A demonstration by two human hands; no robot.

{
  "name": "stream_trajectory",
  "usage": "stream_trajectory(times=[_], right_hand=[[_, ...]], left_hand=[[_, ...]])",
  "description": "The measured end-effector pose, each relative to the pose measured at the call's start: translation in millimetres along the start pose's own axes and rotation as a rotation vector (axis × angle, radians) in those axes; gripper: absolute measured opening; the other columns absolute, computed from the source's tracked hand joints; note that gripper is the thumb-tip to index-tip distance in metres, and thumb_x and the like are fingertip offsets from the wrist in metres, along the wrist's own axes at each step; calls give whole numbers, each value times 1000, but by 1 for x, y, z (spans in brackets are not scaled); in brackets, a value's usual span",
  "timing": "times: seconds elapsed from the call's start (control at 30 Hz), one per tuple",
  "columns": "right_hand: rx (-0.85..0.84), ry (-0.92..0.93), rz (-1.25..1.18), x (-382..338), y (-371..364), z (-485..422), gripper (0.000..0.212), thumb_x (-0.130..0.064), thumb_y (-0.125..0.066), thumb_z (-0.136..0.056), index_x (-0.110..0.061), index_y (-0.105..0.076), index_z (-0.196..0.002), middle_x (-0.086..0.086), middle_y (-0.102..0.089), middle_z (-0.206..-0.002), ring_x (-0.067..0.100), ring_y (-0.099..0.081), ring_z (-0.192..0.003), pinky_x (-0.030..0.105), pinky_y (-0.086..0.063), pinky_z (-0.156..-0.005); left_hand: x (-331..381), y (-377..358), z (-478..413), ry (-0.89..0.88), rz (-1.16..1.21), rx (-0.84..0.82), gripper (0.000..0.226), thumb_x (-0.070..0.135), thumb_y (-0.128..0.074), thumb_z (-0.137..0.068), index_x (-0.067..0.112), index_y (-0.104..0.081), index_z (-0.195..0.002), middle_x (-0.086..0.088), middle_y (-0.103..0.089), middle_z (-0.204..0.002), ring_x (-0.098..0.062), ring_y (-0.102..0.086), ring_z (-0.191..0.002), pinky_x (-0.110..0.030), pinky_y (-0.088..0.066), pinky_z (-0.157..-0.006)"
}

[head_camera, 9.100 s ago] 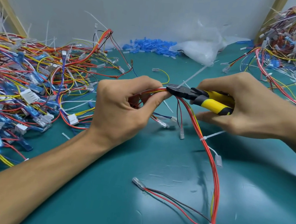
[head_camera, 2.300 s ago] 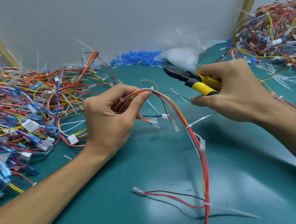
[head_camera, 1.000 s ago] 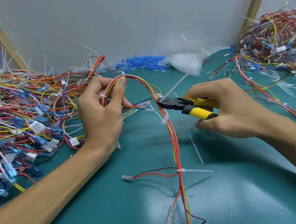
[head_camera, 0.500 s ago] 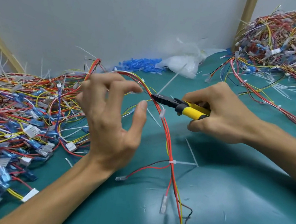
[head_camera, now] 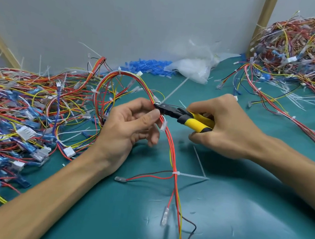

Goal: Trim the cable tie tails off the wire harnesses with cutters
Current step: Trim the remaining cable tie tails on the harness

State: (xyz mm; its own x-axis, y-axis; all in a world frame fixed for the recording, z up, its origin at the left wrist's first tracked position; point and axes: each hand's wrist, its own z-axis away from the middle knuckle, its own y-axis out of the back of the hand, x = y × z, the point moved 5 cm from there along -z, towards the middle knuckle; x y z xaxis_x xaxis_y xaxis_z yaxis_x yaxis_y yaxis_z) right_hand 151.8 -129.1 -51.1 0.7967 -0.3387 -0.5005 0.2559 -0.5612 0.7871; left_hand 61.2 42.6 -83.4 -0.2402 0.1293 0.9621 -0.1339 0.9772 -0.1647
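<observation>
**Trimming a tie tail, head view.** The left hand pinches the harness between thumb and forefinger, just beside the nose of the cutters. Its other fingers are loosely curled. The right hand has its fingers wrapped round the yellow handles. The harness loops up above the desk beyond the left hand and trails down toward the near edge. The tail rises white and slanting from the cutter nose toward the bag.

To cut well, as judged here:
- Set the blades flush against the tie's head, clear of the red and yellow wires.
- Keep the pinch close so the bundle cannot twist.
- Squeeze once, leaving no sharp stub.

A second tie, lower on the harness, has an untrimmed tail lying on the desk and is probably next.

Hard to make out:
- Whether the blades have closed on the tail, since thumb and wires crowd the tip.
- The tie's head itself.
- The underside of the right hand's grip.

The left pile and right pile are cut off by the frame edges
</observation>
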Motion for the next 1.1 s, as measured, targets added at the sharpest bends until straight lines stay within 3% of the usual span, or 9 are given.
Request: stream_trajectory(times=[0.2,0.4,0.63,0.73,0.87,1.1], right_hand=[[63,-28,53,1,3,0,20,-22,-73,-68,-8,-59,-69,15,-37,-60,16,-20,-58,32,-15,-50],[43,-48,55,-1,2,1,25,-30,-69,-66,-6,-64,-73,14,-39,-62,16,-23,-58,33,-18,-50],[43,-41,20,-3,3,2,25,-32,-72,-65,-9,-66,-74,13,-42,-60,15,-25,-58,32,-22,-49],[38,-24,30,-3,6,2,22,-30,-73,-67,-10,-65,-74,12,-41,-59,16,-24,-58,31,-20,-50],[33,-23,36,-3,10,1,27,-30,-75,-68,-7,-62,-74,16,-42,-62,16,-24,-60,42,-26,-54],[-9,-3,19,-4,10,1,29,-31,-76,-68,-6,-67,-79,16,-44,-61,18,-27,-59,46,-31,-53]], left_hand=[[3,3,1,21,49,-32,10,18,-76,-79,22,-71,-87,-9,-75,-87,-23,-66,-57,-27,-51,-52],[7,2,3,-50,-43,93,20,5,-76,-83,24,-71,-81,-15,-76,-88,-26,-71,-56,-27,-54,-53],[13,-2,8,-205,-220,237,12,-9,-73,-87,0,-65,-87,-19,-77,-86,-29,-77,-66,-28,-57,-57],[18,-4,11,-250,-259,278,12,-6,-75,-87,0,-65,-87,-19,-77,-85,-29,-77,-65,-29,-57,-56],[20,-4,13,-263,-265,312,11,1,-77,-85,-4,-67,-87,-17,-77,-82,-29,-77,-65,-29,-57,-55],[20,-3,12,-265,-279,299,14,0,-79,-86,8,-68,-82,-10,-79,-80,-29,-76,-62,-29,-54,-51]])
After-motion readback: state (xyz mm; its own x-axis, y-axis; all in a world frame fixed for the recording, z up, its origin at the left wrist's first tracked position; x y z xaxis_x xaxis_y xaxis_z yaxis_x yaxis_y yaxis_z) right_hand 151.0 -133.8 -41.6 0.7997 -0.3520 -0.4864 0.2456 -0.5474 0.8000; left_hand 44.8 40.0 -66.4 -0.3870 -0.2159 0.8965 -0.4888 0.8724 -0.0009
